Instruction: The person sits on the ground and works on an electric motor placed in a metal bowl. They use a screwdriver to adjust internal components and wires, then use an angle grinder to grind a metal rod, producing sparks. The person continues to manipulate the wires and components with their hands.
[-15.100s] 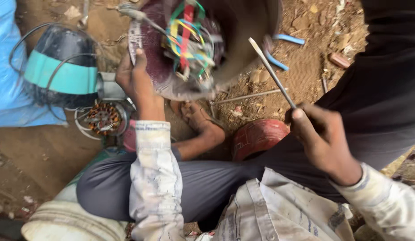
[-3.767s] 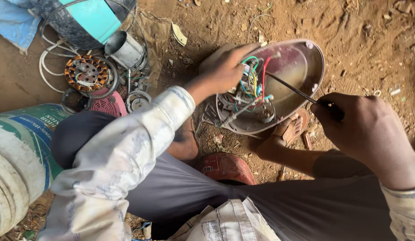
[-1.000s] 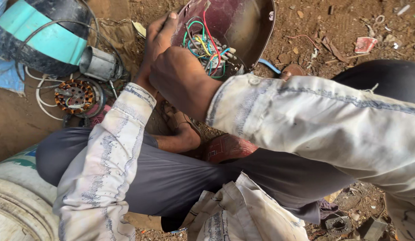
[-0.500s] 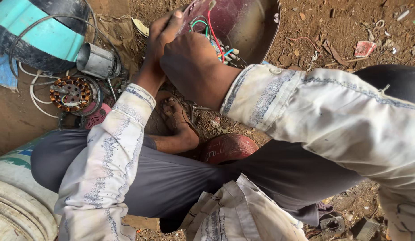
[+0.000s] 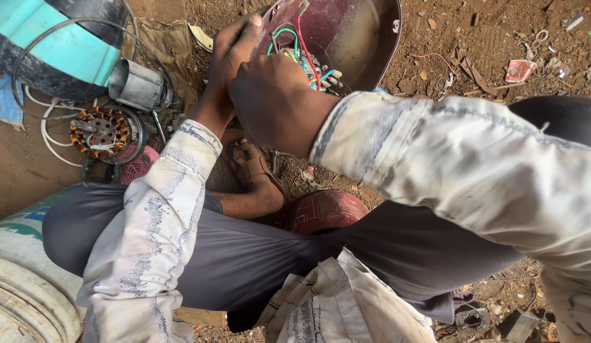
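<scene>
- Lying tilted on the bare dirt ground [image 5: 473, 44] at the top of the view, a maroon dished shell [image 5: 365, 35] of smooth, dusty metal or plastic shows its hollow side; its upper rim is cut off by the frame edge
- inside the shell sits a tangle of thin coloured wires [image 5: 305, 54], red, green, blue and yellow, partly hidden behind both hands
- the left hand [image 5: 229, 60] grips the shell's near left rim, fingers curled over the edge
- the right hand [image 5: 276, 101] is closed into a loose fist over the wire bundle; what it pinches is hidden beneath the knuckles, so whether it is clamped on a wire or a tool cannot be told
- both sleeves are pale, worn, stained cloth; dark trousers cover the folded legs, and a sandalled foot [image 5: 254, 171] rests below the shell, next to a rounded red cap [image 5: 324, 209]
- to the left lie a copper-wound stator ring [image 5: 100, 131], a dull grey metal cylinder [image 5: 136, 86], white cable loops, and a teal and black housing [image 5: 54, 51] cut off at the corner
- a white drum [image 5: 22, 286] fills the lower left corner, only partly seen
</scene>
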